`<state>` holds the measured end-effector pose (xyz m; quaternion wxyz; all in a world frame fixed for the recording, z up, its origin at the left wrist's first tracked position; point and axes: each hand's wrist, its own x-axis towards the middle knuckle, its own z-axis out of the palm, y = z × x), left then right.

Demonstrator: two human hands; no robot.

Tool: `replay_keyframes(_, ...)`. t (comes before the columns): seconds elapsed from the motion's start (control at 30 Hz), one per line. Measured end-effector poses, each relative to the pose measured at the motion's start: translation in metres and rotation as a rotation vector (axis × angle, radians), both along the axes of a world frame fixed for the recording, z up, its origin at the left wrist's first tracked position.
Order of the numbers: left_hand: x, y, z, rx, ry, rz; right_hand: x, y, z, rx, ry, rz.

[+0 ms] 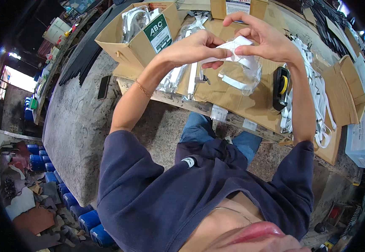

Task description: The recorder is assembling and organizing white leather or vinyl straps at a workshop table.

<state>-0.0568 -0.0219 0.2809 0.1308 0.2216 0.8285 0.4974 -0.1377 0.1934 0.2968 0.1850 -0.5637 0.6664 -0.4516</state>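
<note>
Above the cardboard-covered bench, both my hands are closed on a white belt [240,42] with small dots or holes along it. My left hand [197,48] pinches it between thumb and fingers. From the other side my right hand [268,41] presses its thumb on it, with the upper fingers raised and curved. A clear plastic bag [254,77] hangs or lies just below the hands, and a white strip [235,82] shows through it. To the left lie white belts in clear plastic [176,77], one with a metal buckle [201,78].
A cardboard box [125,52] holding bagged items stands at the left. A black tape dispenser [280,88] sits near my right forearm, beside a heap of white straps [314,92]. An open carton [344,90] and a clear plastic bin [361,143] are farther right. A phone [103,87] lies on the grey table.
</note>
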Motion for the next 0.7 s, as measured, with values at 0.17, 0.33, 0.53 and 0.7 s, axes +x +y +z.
replay_keyframes(0.17, -0.006, 0.006, -0.01, -0.036, 0.004, -0.01, -0.016, -0.003, -0.004, 0.11, 0.077, 0.049)
replay_keyframes(0.33, -0.033, 0.001, -0.018, 0.097, -0.147, 0.122, -0.045, -0.001, -0.043, -0.223, 0.141, -0.359)
replay_keyframes(0.53, -0.075, 0.011, 0.006, 0.176, -0.23, 0.104, 0.009, 0.038, -0.131, -0.188, -0.434, -0.275)
replay_keyframes(0.7, -0.06, 0.014, 0.023, 0.322, -0.145, 0.118, -0.02, -0.016, -0.162, -0.597, -0.969, 0.125)
